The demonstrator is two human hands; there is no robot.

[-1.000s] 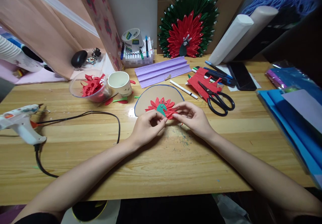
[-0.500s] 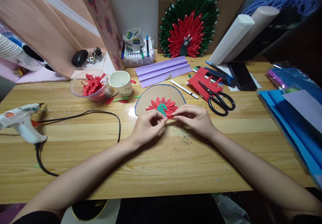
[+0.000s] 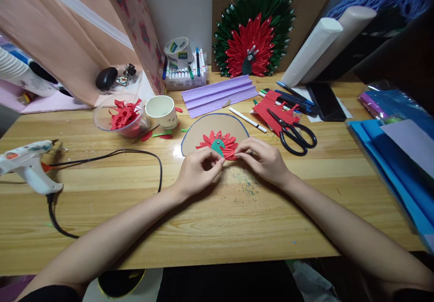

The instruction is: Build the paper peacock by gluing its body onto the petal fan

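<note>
On the wooden table lies a half-round cardboard piece [image 3: 198, 132] with a blue-drawn edge. A green paper peacock body [image 3: 218, 147] sits low on it, fanned round by red paper petals [image 3: 219, 135]. My left hand [image 3: 200, 171] is closed in a pinch at the inner end of a red paper petal [image 3: 231, 156] by the cardboard's lower edge. From the other side, my right hand [image 3: 266, 159] pinches the petal's outer end between thumb and forefinger. The fingers partly cover both ends.
Black-handled scissors [image 3: 298, 141] lie on red crepe paper [image 3: 267, 107] at right. Leftward are a paper cup [image 3: 162, 112], a bowl of red scraps [image 3: 101, 121] and a glue gun [image 3: 30, 164] with its cord. A finished peacock [image 3: 251, 44] leans behind purple paper [image 3: 217, 97].
My right hand has shifted slightly right and away from my left, showing more of the red petal between them. My left hand stays almost in place.
</note>
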